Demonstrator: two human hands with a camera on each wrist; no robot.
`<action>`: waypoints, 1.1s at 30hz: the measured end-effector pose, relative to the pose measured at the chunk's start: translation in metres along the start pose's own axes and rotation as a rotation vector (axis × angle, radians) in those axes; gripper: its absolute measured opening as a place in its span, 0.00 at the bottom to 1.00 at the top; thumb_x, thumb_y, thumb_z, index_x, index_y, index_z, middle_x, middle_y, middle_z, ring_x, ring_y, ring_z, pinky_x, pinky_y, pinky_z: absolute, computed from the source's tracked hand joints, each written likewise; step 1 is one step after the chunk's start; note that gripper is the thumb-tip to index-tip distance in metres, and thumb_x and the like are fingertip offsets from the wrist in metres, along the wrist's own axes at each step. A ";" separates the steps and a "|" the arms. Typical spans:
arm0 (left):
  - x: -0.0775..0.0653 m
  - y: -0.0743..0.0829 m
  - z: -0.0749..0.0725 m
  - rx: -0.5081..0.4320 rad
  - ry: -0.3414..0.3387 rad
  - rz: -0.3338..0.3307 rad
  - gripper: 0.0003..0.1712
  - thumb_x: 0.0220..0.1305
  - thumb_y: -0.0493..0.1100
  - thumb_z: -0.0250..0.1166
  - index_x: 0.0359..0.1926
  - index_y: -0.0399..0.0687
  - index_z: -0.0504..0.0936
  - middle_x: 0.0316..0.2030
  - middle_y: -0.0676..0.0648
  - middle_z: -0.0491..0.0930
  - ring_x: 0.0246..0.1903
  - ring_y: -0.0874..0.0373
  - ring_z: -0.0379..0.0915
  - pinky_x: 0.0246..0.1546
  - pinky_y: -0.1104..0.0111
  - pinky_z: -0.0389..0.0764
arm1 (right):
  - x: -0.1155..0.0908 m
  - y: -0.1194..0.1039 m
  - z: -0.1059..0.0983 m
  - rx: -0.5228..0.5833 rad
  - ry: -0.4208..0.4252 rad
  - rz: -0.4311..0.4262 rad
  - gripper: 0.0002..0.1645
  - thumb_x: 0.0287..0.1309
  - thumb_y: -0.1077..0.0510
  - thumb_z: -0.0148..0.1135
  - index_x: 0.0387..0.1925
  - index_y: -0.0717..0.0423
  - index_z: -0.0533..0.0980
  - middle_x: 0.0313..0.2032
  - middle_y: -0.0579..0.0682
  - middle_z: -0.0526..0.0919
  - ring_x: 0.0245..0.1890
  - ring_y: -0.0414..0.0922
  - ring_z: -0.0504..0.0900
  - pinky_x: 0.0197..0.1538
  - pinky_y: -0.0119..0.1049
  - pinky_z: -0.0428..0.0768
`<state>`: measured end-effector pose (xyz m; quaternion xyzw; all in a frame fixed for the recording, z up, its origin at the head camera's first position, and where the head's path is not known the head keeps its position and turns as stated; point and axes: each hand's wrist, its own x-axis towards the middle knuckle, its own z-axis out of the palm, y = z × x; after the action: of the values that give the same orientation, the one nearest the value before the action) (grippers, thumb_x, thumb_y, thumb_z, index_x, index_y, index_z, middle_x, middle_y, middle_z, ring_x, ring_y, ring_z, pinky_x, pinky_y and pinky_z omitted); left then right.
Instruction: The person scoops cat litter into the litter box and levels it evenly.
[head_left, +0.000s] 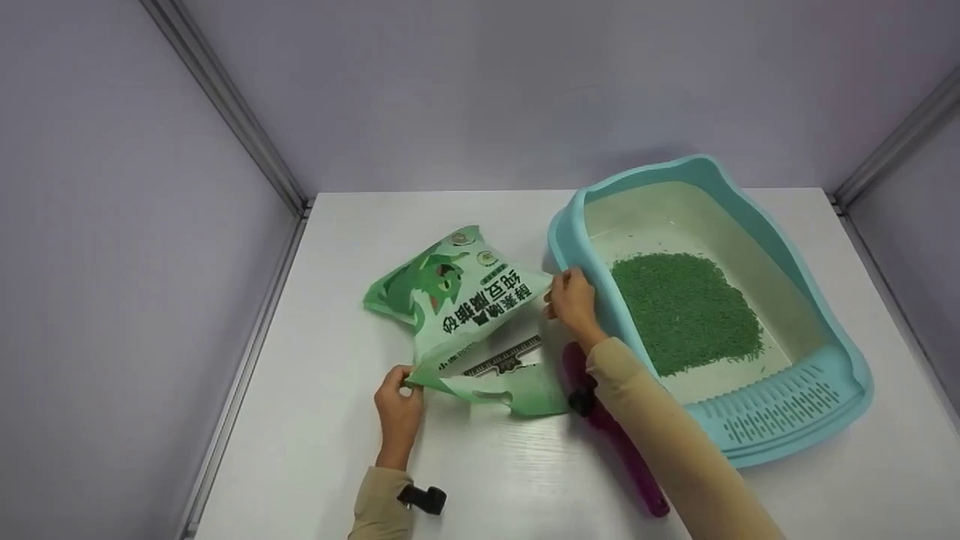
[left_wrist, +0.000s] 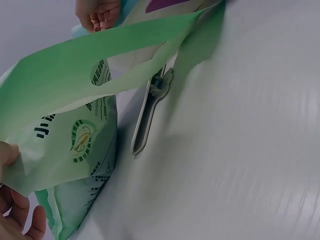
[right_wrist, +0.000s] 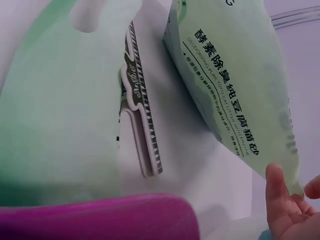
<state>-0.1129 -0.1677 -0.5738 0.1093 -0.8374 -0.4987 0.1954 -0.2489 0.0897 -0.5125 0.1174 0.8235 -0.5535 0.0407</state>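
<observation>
A green cat litter bag (head_left: 469, 289) lies on the table with its top edge cut or torn partly away. The fingers of my left hand (head_left: 399, 409) pinch the near corner of the bag, where a green top strip (head_left: 541, 390) with a handle hole hangs on. My right hand (head_left: 574, 304) pinches the bag's other corner, close beside the litter box wall. Between bag and strip lies a flat, ruler-marked tool with dark print (head_left: 501, 361); the left wrist view shows a slim, hinged-looking piece (left_wrist: 152, 112) of it.
At the right stands a blue litter box (head_left: 596, 262) with green pellets (head_left: 686, 315) spread inside and a slotted front step (head_left: 780, 412). A magenta scoop (head_left: 634, 469) lies beside it, partly under my right forearm. Walls border the table at the back and sides.
</observation>
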 end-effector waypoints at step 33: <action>0.020 -0.001 -0.009 -0.034 -0.163 -0.386 0.09 0.65 0.31 0.52 0.30 0.35 0.77 0.27 0.42 0.81 0.27 0.60 0.73 0.31 0.71 0.73 | 0.011 -0.008 0.015 -0.382 0.053 -0.052 0.12 0.70 0.61 0.46 0.41 0.68 0.73 0.39 0.67 0.83 0.39 0.57 0.85 0.39 0.45 0.81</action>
<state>-0.1269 -0.1827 -0.5663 0.2236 -0.8053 -0.5483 0.0294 -0.2625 0.0744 -0.5131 0.1006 0.9172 -0.3846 0.0261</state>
